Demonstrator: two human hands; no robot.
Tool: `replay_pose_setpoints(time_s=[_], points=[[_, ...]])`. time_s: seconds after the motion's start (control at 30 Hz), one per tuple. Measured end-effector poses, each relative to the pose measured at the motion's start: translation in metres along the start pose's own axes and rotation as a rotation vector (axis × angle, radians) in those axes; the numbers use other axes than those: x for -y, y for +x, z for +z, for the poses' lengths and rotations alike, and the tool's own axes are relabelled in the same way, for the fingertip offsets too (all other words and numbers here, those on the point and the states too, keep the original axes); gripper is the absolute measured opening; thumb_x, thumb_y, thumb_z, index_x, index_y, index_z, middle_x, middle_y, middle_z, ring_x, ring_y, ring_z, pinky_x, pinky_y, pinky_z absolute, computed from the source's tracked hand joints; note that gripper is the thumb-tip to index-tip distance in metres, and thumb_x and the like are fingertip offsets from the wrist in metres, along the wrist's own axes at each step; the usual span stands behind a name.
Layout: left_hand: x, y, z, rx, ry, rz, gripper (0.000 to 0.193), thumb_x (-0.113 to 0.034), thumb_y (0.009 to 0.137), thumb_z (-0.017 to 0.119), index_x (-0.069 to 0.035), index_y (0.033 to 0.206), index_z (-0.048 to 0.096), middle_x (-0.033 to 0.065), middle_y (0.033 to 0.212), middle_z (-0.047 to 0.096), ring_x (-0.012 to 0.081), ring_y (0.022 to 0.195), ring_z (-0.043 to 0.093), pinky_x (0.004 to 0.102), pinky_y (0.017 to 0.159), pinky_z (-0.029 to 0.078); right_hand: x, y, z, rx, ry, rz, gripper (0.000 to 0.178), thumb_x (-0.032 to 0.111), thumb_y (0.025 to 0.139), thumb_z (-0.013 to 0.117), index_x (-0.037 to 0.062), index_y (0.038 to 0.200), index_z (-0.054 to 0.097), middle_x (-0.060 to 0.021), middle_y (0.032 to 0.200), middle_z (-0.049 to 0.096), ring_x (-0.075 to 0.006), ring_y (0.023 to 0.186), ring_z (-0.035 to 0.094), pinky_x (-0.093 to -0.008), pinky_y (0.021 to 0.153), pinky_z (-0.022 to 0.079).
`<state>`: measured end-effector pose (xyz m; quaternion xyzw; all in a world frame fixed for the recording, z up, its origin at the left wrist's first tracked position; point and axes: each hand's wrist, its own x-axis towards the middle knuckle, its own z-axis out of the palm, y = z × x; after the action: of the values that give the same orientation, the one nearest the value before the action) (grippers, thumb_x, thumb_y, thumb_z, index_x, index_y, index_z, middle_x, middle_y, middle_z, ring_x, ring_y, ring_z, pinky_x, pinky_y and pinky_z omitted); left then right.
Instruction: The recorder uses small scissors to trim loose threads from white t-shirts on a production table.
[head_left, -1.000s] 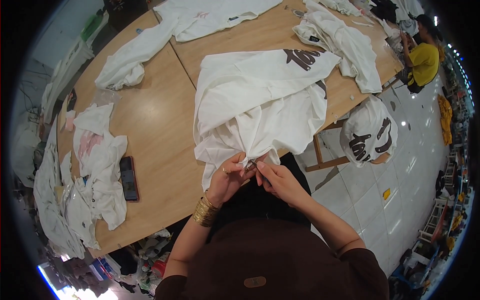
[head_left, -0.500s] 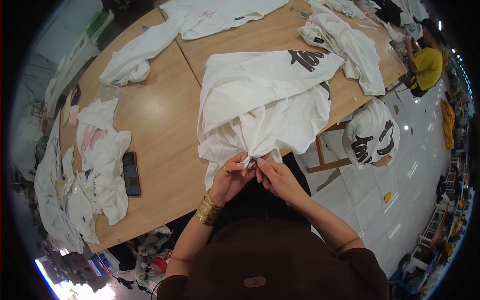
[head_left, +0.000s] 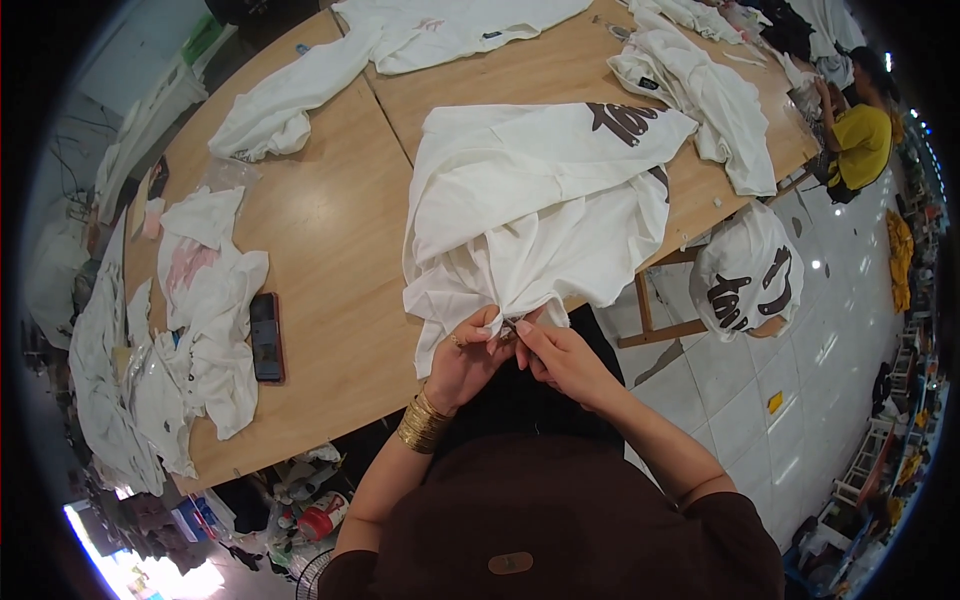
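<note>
The white garment [head_left: 535, 215] bears a dark brown print [head_left: 625, 122].

Before you: pale wooden table [head_left: 320, 230], dark seam [head_left: 388, 115] crossing its far part. Your right: glossy light-grey floor tiles [head_left: 740, 410] throwing back white streaks of light; a wooden stool [head_left: 660, 333] stands beside the table. Far left of you, a pale wall [head_left: 115, 50]. Near left, strong white glare [head_left: 180, 580], possibly a window or lamp.

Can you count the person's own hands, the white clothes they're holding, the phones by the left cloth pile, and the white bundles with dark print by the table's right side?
Left hand and right hand: 2
Held white garment: 1
Phone: 1
White bundle: 1
Total: 5
</note>
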<state>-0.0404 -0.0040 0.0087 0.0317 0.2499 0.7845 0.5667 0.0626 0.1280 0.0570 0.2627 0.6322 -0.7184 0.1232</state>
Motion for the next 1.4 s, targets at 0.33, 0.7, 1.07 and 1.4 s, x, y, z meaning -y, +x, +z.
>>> replay_pose_setpoints(time_s=[0.33, 0.7, 1.07, 1.4], points=[[0.001, 0.001, -0.002, 0.034, 0.086, 0.003, 0.013, -0.018, 0.079, 0.047, -0.005, 0.077, 0.043, 0.0037, 0.075, 0.047, 0.0182, 0.080, 0.048, 0.0288, 0.082, 0.037, -0.007, 0.004, 0.007, -0.049, 0.116, -0.060, 0.043, 0.035, 0.095, 0.042, 0.0049, 0.065, 0.050, 0.0025, 0.052, 0.037, -0.0056, 0.048, 0.033, -0.0224, 0.045, 0.027], [-0.015, 0.001, -0.004, -0.057, 0.540, -0.017, 0.015, -0.018, 0.079, 0.048, -0.007, 0.071, 0.040, -0.0009, 0.070, 0.037, 0.0088, 0.069, 0.035, 0.0219, 0.070, 0.032, -0.006, 0.008, 0.007, -0.053, 0.137, -0.042, 0.044, 0.036, 0.095, 0.041, 0.0042, 0.067, 0.050, 0.0031, 0.052, 0.036, -0.0053, 0.048, 0.033, -0.0215, 0.045, 0.027], [-0.034, 0.000, -0.004, 0.068, 1.012, 0.198, 0.018, -0.012, 0.083, 0.047, 0.000, 0.071, 0.042, 0.0002, 0.071, 0.037, 0.0086, 0.065, 0.036, 0.0225, 0.058, 0.033, 0.000, 0.011, 0.007, -0.024, 0.028, 0.032, 0.046, 0.038, 0.095, 0.038, 0.0036, 0.067, 0.051, 0.0023, 0.052, 0.037, -0.0065, 0.048, 0.034, -0.0224, 0.046, 0.028], [-0.027, -0.001, 0.005, -0.183, 0.974, 0.125, 0.020, -0.011, 0.088, 0.052, 0.004, 0.076, 0.048, -0.0006, 0.067, 0.040, 0.0074, 0.062, 0.036, 0.0216, 0.058, 0.033, 0.001, 0.010, 0.008, 0.005, 0.026, -0.008, 0.044, 0.037, 0.097, 0.032, 0.0057, 0.072, 0.050, 0.0045, 0.047, 0.031, -0.0043, 0.040, 0.025, -0.0211, 0.038, 0.021]])
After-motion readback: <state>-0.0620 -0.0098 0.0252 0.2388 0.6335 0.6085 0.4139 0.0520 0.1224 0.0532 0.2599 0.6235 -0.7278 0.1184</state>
